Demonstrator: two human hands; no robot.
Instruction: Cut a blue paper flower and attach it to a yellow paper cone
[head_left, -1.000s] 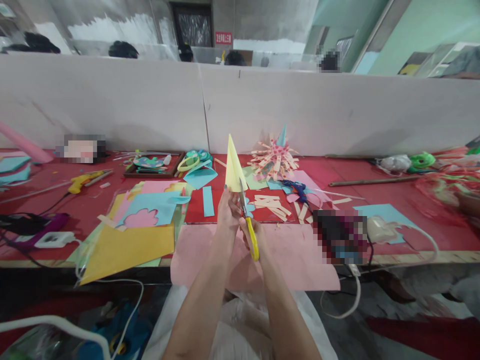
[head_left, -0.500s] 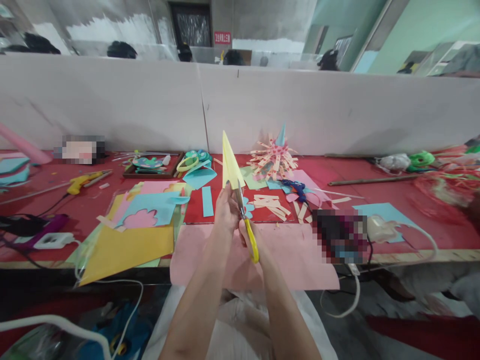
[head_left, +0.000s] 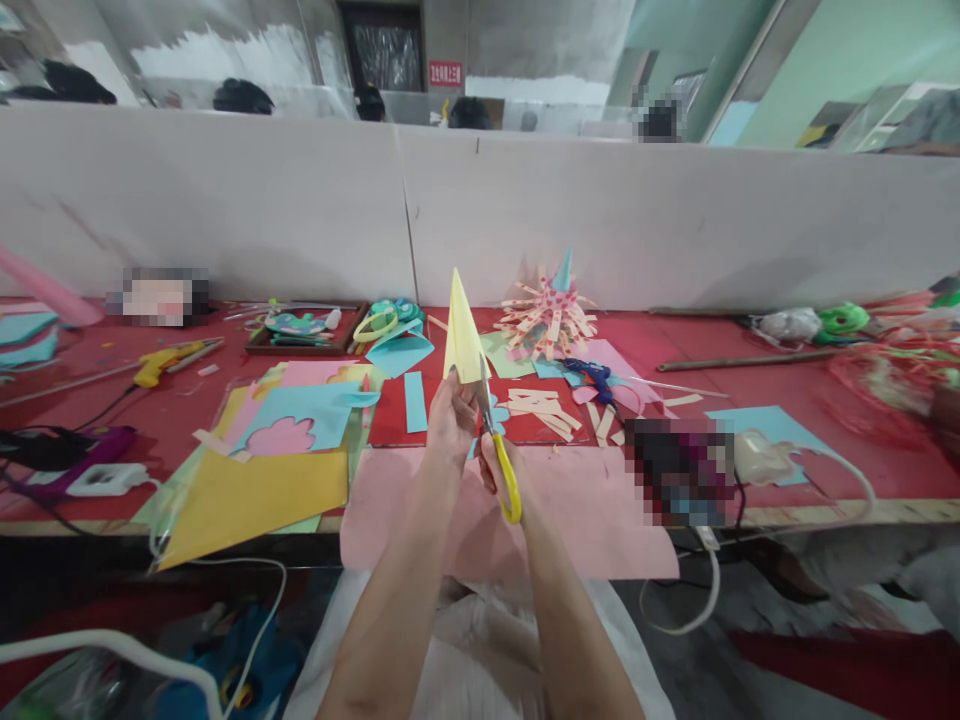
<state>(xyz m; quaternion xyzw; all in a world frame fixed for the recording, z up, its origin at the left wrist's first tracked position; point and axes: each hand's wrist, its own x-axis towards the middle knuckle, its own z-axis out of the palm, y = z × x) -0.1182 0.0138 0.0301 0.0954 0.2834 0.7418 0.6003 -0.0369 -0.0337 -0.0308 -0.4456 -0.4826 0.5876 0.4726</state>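
My left hand (head_left: 453, 415) is closed on the lower end of a folded pale-yellow paper (head_left: 464, 335), which points upward to a sharp tip. In my right hand (head_left: 495, 470) are scissors (head_left: 508, 480) with yellow handles. Their blades rise along the right side of the yellow paper, near its lower edge; whether they are biting into it I cannot tell. Beneath both hands lies a pink sheet (head_left: 585, 510). Close by on the red board are a light-blue paper strip (head_left: 415, 402), a partly hidden blue scalloped cutout and several peach paper strips (head_left: 551, 410).
A fringed pink paper piece with a blue cone (head_left: 551, 310) stands at the back. A blue glue gun (head_left: 590, 376) lies right of centre, a yellow one (head_left: 169, 362) to the left. Coloured sheets (head_left: 270, 500) overhang the table's front edge. White cables hang at both sides.
The yellow paper has shifted slightly right and down, and its lower edge shows more squarely. The scissors have turned a little more upright beside it.
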